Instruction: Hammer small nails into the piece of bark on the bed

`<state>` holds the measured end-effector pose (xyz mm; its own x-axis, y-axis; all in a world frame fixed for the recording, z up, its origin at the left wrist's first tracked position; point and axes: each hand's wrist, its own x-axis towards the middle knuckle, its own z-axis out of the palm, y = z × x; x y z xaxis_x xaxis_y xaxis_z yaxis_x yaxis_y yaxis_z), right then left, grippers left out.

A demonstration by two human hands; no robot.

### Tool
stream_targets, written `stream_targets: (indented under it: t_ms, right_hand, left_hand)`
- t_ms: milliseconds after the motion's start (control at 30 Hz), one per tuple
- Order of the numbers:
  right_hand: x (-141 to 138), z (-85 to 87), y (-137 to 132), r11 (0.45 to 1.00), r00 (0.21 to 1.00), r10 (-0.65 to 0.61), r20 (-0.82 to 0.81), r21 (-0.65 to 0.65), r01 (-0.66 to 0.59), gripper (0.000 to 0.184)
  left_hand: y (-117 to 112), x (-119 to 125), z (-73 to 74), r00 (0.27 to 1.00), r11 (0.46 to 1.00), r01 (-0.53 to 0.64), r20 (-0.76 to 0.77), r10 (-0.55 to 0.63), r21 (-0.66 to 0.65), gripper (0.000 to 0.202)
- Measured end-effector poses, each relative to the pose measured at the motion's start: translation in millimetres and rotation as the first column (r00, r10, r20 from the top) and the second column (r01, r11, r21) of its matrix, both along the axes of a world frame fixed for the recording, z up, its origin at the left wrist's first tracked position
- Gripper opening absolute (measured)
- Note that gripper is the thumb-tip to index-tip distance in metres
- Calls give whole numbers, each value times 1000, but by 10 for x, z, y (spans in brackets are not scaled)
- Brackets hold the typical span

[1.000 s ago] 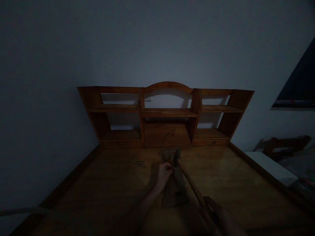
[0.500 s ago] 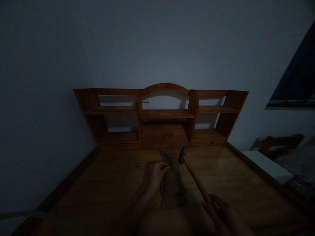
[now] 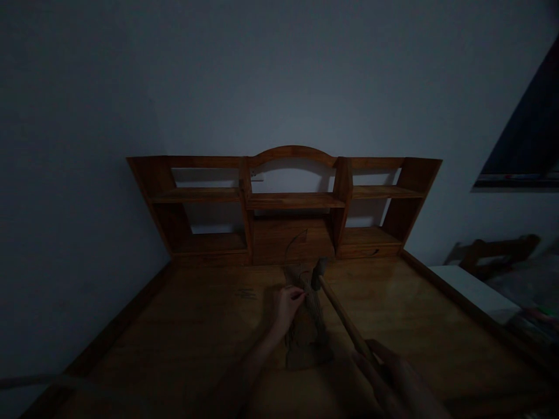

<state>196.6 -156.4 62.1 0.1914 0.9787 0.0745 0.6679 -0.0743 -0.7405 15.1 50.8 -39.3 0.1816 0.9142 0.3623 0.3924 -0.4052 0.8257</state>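
In dim light a rough, dark-edged piece of wood [image 3: 305, 331] lies lengthwise on the desktop. Over its upper left part, my left hand [image 3: 286, 308] pinches thumb and fingers on what looks like a nail, mostly hidden and too dark to see well. My right hand [image 3: 388, 369] is wrapped round the wooden handle of a hammer [image 3: 345, 320]. The hammer's head [image 3: 319, 274] hangs just right of my left fingertips, near the far end of the wood. Several thin dark nail-like pieces [image 3: 247, 294] lie on the desktop to the left.
Behind the work stands a wooden shelf unit [image 3: 294, 202] at the back of the desk [image 3: 196, 326], against a pale wall. Raised edges [image 3: 463, 302] border the desk on both sides. Beyond the right edge are a white surface [image 3: 471, 291] and a wooden chair back [image 3: 498, 250].
The hammer head has moved slightly left, closer to my left fingertips. My left hand has shifted a little right and remains pinched over the wood.
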Motion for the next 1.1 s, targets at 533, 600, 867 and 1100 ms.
stream_targets:
  t_ms: [533, 600, 867, 1100]
  right_hand:
    - [-86, -154, 229, 996, 997, 62, 46, -66, -59, 47]
    - [-42, -233, 228, 998, 998, 33, 62, -60, -30, 49]
    - [-32, -96, 253, 985, 987, 133, 93, -124, -121, 51]
    - [-59, -25, 220, 989, 995, 96, -1, -110, -95, 46]
  left_hand:
    - [31, -19, -50, 995, 1000, -15, -101, 18, 22, 16]
    - [22, -12, -27, 995, 1000, -16, -97, 16, 3, 16]
    - [14, -25, -66, 997, 1000, -8, -71, 9, 20, 17]
    - [-3, -91, 4, 1000, 1000, -16, -18, 16, -16, 15]
